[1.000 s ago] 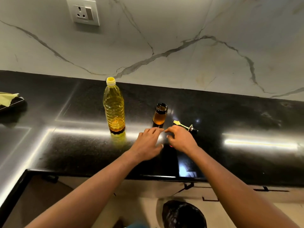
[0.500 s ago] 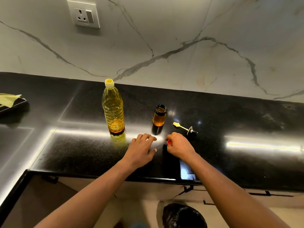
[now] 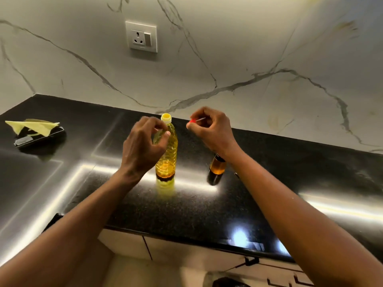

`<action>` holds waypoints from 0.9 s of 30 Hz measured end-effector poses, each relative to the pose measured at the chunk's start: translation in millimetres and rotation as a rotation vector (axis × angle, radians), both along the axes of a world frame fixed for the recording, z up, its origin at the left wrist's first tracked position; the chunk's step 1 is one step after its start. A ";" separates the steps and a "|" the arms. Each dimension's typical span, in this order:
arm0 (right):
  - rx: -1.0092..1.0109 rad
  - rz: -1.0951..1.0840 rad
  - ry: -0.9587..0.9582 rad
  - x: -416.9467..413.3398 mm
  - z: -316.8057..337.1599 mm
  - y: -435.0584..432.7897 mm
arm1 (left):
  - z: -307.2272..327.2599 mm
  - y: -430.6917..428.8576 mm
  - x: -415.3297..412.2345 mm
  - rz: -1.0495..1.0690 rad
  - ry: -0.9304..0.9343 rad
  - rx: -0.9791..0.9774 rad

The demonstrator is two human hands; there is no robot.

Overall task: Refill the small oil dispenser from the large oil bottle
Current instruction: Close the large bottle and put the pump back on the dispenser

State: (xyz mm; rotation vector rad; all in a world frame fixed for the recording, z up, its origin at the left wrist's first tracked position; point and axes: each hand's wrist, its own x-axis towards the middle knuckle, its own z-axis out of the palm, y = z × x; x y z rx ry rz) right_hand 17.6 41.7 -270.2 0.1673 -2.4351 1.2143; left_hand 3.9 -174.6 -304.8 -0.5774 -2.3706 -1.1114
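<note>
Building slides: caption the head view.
Right hand pinches a red-tipped item; left hand curls near the capped oil bottle.

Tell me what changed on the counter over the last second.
Both hands rose off the counter. The right hand now pinches a red-tipped stick; the left hand moved up beside the neck of the big bottle, grip unclear. Bottle, still capped, and small dispenser stayed put.
</note>
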 end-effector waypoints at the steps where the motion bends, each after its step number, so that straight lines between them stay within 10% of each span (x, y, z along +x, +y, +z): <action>1: 0.000 0.022 0.028 -5.7 5.7 -7.7 | 3.0 -4.9 -6.1 0.012 0.009 -0.001; 27: 0.488 0.079 -0.075 -74.8 13.1 -58.0 | -6.8 -17.7 -60.6 -0.156 -0.344 -0.041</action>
